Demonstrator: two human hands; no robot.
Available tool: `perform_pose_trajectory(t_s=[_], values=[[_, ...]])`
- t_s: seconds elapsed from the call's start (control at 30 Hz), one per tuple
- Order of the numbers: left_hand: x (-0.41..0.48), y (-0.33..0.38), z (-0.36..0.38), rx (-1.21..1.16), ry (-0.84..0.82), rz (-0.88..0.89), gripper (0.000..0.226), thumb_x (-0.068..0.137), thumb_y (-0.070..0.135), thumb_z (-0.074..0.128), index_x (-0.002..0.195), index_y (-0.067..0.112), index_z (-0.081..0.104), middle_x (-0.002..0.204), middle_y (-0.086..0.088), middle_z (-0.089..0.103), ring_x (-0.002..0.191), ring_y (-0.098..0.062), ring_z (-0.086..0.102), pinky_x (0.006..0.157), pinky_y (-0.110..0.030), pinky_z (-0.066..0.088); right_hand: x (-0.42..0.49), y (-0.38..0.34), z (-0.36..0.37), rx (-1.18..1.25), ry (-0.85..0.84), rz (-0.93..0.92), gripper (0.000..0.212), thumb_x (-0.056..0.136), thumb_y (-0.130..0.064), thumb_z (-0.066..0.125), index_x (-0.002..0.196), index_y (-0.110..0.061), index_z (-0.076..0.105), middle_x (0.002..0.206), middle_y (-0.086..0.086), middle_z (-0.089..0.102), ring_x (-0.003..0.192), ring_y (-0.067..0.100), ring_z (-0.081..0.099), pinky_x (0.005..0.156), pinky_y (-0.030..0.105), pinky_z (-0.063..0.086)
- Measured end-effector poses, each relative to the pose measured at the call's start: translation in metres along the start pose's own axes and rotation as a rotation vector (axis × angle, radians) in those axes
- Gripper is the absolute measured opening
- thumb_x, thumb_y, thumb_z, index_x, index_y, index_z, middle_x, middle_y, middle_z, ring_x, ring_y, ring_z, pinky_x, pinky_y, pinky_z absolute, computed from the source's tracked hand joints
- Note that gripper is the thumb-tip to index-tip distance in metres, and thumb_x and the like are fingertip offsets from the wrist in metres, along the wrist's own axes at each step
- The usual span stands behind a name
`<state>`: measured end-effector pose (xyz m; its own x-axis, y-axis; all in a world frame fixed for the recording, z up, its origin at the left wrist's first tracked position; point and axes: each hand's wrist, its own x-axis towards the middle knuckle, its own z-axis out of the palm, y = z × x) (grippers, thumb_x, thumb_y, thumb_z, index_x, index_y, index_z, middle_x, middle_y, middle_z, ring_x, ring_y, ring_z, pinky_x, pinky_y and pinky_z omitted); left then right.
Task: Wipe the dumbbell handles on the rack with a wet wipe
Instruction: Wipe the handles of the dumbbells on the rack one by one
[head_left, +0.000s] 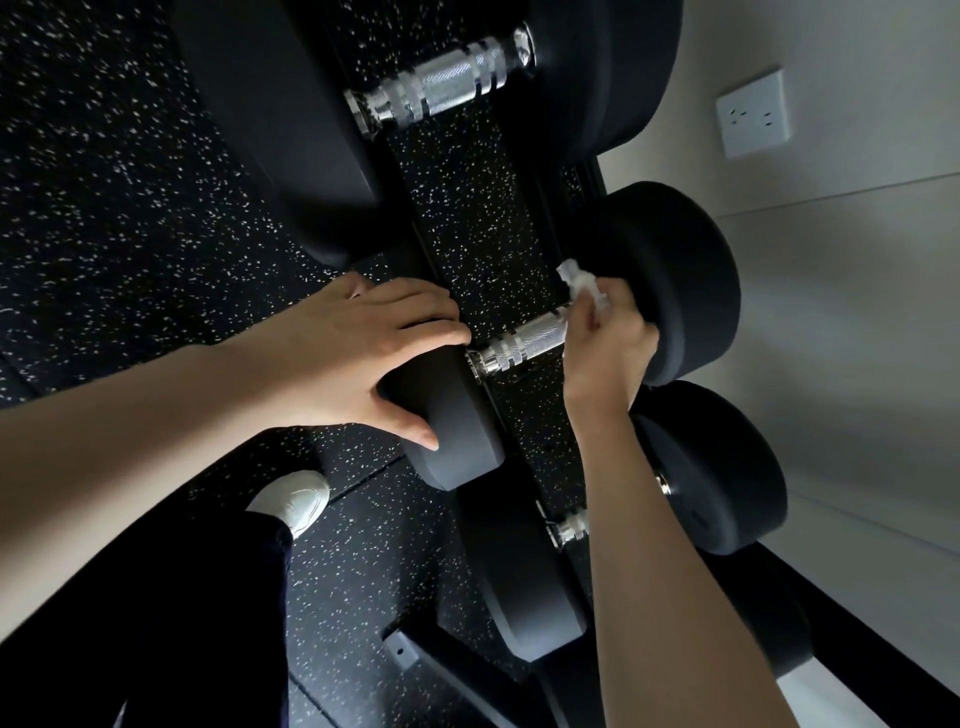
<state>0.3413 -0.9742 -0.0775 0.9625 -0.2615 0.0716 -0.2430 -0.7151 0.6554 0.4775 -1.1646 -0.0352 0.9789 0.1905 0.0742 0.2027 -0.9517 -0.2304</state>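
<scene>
We have one view only, a wide-angle camera worn on the head; we look steeply down from close above the dumbbell rack (841, 613); the frame is tilted, so the speckled floor (104, 182) fills our left and the wall (857, 312) slants down our right; straight edges bend towards the borders.

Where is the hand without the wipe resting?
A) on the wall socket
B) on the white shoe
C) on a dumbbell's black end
C: the left hand lies spread on the middle dumbbell's black end; the right hand pinches the wet wipe.
</scene>
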Motion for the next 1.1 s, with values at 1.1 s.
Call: perform_pose_trajectory(t_s=[1.1], values=[[0.032,0.031,-0.125,0.420,-0.236,-0.140,0.073,0.081,0.062,0.045,0.134,0.012,0.054,0.136,-0.007,0.053,0.125,-0.030,0.052,0.090,-0.049,0.049,-0.035,-0.039,-0.042,0.540,-0.074,0.132,0.013,0.094,-0.018,0.055,0.098,-0.008,0.049,0.056,0.000,0.055,0.046,0.016,0.050,0.048,0.032,0.044]])
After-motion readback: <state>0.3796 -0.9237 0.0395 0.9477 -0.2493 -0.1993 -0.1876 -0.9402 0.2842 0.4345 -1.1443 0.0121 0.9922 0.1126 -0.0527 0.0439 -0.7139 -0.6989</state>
